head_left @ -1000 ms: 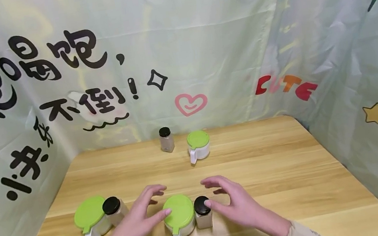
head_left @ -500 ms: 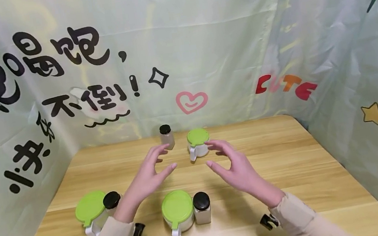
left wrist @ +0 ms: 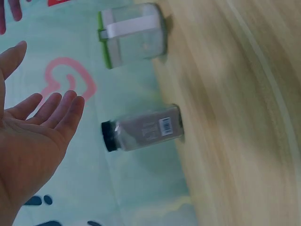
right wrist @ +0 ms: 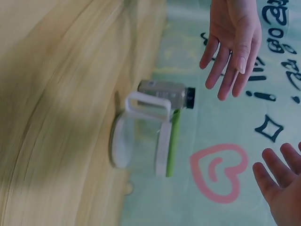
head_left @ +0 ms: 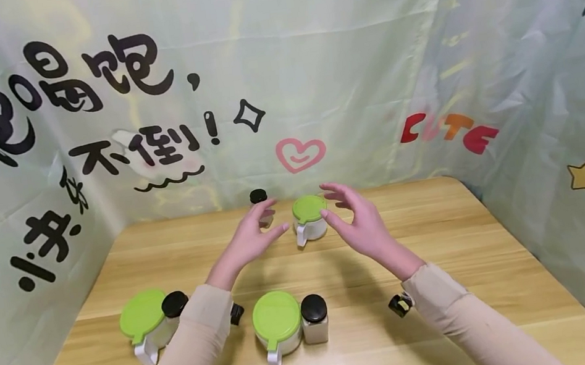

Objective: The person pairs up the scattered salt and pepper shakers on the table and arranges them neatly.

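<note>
Two things stand at the upper middle of the head view, close to the back edge of the table (head_left: 461,221): the far pot (head_left: 309,210), green-lidded, its handle toward the lower left, and the far jar (head_left: 257,196), black-capped, just beside it on the left and partly hidden by fingers. The left hand (head_left: 249,236) is held out in front of the jar and the right hand (head_left: 359,223) on the pot's right, both with fingers spread wide and holding nothing; the wrist views show space between the hands and these things. At the lower middle, the near pot (head_left: 277,319) has the near jar (head_left: 315,319) on its right, and at the lower left the left pot (head_left: 145,320) has the left jar (head_left: 175,305) on its right, this last one partly covered by the left sleeve (head_left: 201,329). The step in hand appears to be a reach toward the back pair, with no grasp made. Taking hold of that pair would call for lowering both hands to the sides of the pot and jar and narrowing the fingers evenly, without knocking the slimmer jar, which looks the easier to tip.
</note>
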`<control>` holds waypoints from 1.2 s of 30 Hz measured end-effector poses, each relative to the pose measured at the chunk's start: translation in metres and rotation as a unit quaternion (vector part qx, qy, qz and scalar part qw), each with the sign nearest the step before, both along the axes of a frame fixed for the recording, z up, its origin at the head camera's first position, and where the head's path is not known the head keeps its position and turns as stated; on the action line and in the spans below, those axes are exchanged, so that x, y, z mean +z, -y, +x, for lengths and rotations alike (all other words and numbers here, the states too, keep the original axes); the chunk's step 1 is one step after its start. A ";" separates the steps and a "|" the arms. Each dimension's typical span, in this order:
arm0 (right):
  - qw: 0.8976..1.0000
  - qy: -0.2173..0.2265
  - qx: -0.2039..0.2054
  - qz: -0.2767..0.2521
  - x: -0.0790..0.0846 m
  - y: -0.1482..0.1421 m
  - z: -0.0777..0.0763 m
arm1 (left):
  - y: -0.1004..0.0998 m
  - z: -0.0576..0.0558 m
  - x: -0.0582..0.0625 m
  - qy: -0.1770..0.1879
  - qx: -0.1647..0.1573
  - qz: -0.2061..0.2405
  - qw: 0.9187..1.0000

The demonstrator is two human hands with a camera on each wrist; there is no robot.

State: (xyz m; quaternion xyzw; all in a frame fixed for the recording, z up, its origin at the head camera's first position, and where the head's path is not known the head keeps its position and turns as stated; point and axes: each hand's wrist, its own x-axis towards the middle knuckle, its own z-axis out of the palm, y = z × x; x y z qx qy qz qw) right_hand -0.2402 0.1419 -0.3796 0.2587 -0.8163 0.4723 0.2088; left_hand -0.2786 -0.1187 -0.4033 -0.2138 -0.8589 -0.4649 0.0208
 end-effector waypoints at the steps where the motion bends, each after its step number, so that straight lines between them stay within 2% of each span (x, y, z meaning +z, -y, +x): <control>1: 1.000 0.005 -0.001 0.000 -0.001 -0.001 -0.004 | -0.002 -0.004 -0.001 0.006 0.000 -0.005 1.000; 8: 0.999 0.035 -0.012 0.010 -0.009 -0.005 -0.029 | -0.014 -0.029 -0.004 0.046 -0.010 -0.037 0.998; 12: 0.999 0.048 -0.006 0.012 -0.011 -0.005 -0.045 | -0.018 -0.040 -0.010 0.066 -0.017 -0.039 0.997; 16: 0.998 0.062 0.001 0.019 -0.012 -0.006 -0.060 | -0.022 -0.051 -0.017 0.071 -0.026 -0.071 0.995; 20: 0.997 0.071 0.000 0.033 -0.015 -0.008 -0.072 | -0.028 -0.058 -0.022 0.064 -0.044 -0.111 0.991; 23: 0.997 0.071 0.006 0.040 -0.019 -0.008 -0.080 | -0.033 -0.060 -0.021 0.058 -0.051 -0.125 0.989; 30: 0.995 0.080 0.008 0.066 -0.027 -0.009 -0.093 | -0.044 -0.068 -0.026 0.054 -0.064 -0.117 0.990; 36: 0.993 0.098 0.004 0.065 -0.026 -0.009 -0.104 | -0.053 -0.076 -0.033 0.053 -0.052 -0.106 0.992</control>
